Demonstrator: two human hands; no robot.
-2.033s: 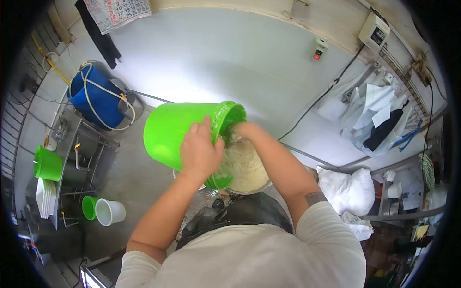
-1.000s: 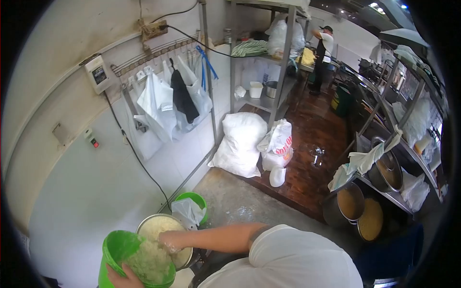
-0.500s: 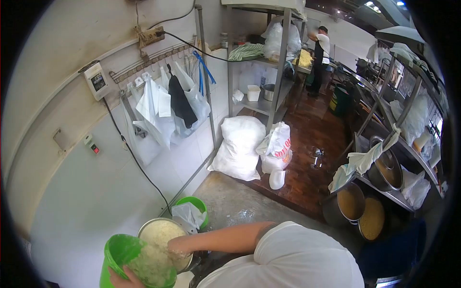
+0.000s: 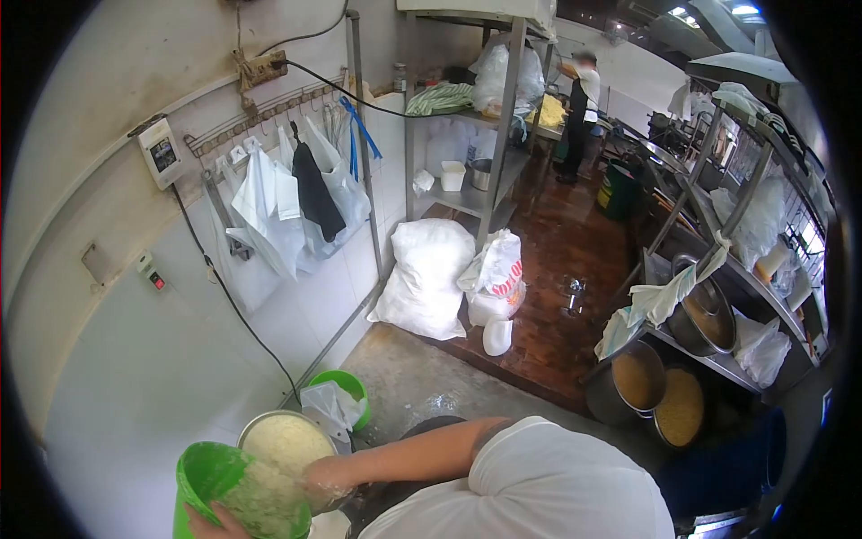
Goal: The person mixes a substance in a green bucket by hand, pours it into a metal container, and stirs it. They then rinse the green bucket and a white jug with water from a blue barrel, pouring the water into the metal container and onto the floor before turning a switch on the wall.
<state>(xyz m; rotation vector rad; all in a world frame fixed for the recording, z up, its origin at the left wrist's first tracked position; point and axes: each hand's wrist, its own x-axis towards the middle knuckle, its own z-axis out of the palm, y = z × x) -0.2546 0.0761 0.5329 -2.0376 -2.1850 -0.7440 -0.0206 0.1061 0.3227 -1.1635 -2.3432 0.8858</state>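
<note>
My left hand point(image 4: 215, 523) grips the near rim of a green bucket point(image 4: 199, 472) at the bottom left. The bucket is tilted, and a pale, wet, grated-looking mass point(image 4: 265, 499) lies at its mouth. Beside it stands a round metal pot point(image 4: 244, 435) filled with pale yellowish material point(image 4: 287, 442). My right hand point(image 4: 328, 481) is at the pot's right side, against the pale mass, with its fingers hidden. Bits of the material cling to that hand. Behind the pot is a smaller green bucket point(image 4: 361, 395) with a clear plastic bag point(image 4: 332, 406) over it.
White sacks point(image 4: 426, 278) stand by a metal shelf point(image 4: 489, 198). Bags and a dark cloth hang on the left wall. At right, large pots point(image 4: 624, 400) sit under a rack with a draped cloth point(image 4: 660, 301). A person in a dark apron point(image 4: 579, 117) stands far back.
The view has shifted slightly, so the surroundings appear further left. My right hand remains at the pot and my left hand still holds the green bucket.
</note>
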